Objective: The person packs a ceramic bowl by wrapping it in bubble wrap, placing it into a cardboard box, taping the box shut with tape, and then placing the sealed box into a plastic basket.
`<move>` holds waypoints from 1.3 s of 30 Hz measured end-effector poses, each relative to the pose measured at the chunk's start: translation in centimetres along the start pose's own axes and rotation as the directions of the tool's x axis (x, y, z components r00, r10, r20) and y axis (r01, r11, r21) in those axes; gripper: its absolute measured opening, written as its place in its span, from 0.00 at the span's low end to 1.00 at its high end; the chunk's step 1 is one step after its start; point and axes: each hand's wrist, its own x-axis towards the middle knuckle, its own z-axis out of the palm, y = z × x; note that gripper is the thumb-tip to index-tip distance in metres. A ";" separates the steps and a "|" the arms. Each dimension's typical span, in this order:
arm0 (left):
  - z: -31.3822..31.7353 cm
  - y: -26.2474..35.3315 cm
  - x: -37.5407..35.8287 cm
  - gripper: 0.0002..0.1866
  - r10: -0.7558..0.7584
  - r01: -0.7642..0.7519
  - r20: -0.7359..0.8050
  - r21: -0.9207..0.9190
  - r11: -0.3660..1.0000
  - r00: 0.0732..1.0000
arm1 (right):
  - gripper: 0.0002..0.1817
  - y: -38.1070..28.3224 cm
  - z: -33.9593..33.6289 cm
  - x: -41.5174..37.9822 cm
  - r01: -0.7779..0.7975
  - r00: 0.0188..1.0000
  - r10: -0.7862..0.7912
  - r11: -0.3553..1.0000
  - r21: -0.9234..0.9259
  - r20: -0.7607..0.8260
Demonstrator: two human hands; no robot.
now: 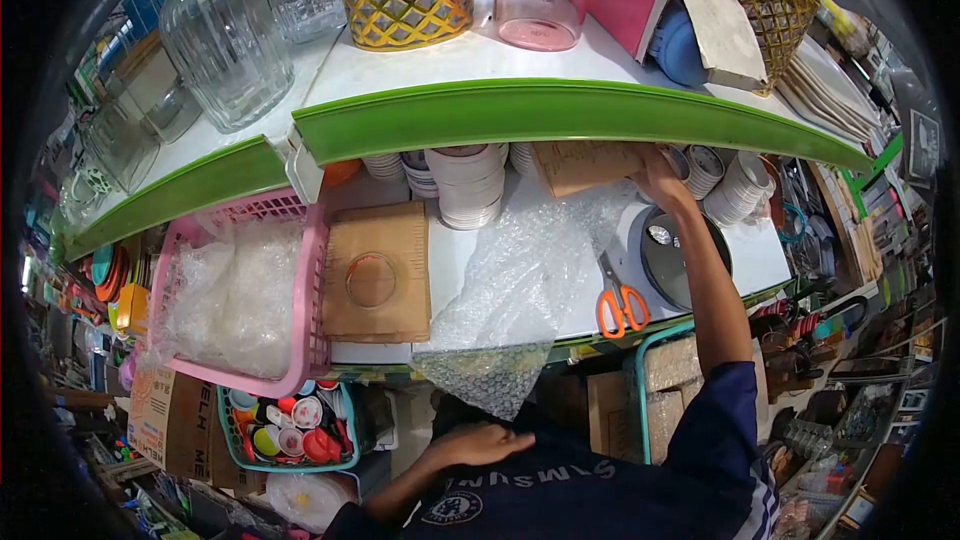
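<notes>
My right hand (655,175) reaches under the green-edged shelf and grips the edge of a brown cardboard piece (582,168). Below it, a sheet of bubble wrap (520,270) spreads across the white surface and hangs over the front edge. My left hand (485,443) lies in front of my torso, just under the hanging wrap, holding nothing, fingers loosely stretched. Orange-handled scissors (622,308) rest beside the wrap, next to a dark round pan (665,275) with small shiny items in it. Flat cardboard sheets (375,230) carry a roll of clear tape (371,279).
A pink basket (310,320) full of plastic wrap stands at left. Stacked white bowls (468,185) sit at the back. The green shelf edge (560,118) overhangs the surface, with glass jars (225,45) above. A teal basket (355,430) of colourful items stands lower left.
</notes>
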 end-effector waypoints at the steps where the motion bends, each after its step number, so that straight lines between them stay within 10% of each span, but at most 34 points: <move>1: -0.6 0.9 -1.2 0.36 0.044 -0.043 -0.006 0.062 0.997 0.999 | 0.30 0.0 0.2 0.1 -0.015 1.000 0.011 0.990 0.143 0.023; 4: -3.5 4.3 -4.2 0.26 0.253 -0.251 -0.092 0.035 0.967 0.963 | 0.26 1.1 -0.3 1.3 -0.037 0.995 0.008 0.953 0.301 0.096; 6: -5.2 6.1 -4.2 0.13 0.468 -0.532 -0.435 -0.032 0.846 0.769 | 0.26 0.9 0.1 1.4 -0.079 0.996 0.064 0.941 0.330 0.056; 10: -10.0 6.4 2.4 0.18 0.663 -0.115 -0.640 0.680 0.724 0.389 | 0.24 2.3 -0.7 2.7 -0.141 0.990 0.141 0.909 0.391 0.030; 15: -11.9 4.8 8.3 0.36 0.534 0.051 -0.578 0.706 0.706 0.617 | 0.23 0.5 -0.1 0.9 -0.084 0.996 0.070 0.920 0.383 0.052; 20: -10.8 4.8 10.9 0.35 0.478 0.120 -0.663 0.647 0.753 0.576 | 0.24 -1.7 1.1 -1.2 0.011 1.000 -0.018 0.925 0.379 0.017; 25: -10.2 7.0 12.8 0.34 0.317 0.249 -0.777 0.510 0.823 0.544 | 0.27 -1.6 1.3 -0.3 0.012 0.998 -0.006 0.995 -0.097 0.063; 39: -15.0 9.1 16.8 0.35 0.266 0.321 -0.882 0.400 0.858 0.388 | 0.29 -3.2 4.7 -10.1 0.079 0.996 -0.090 0.929 0.361 0.012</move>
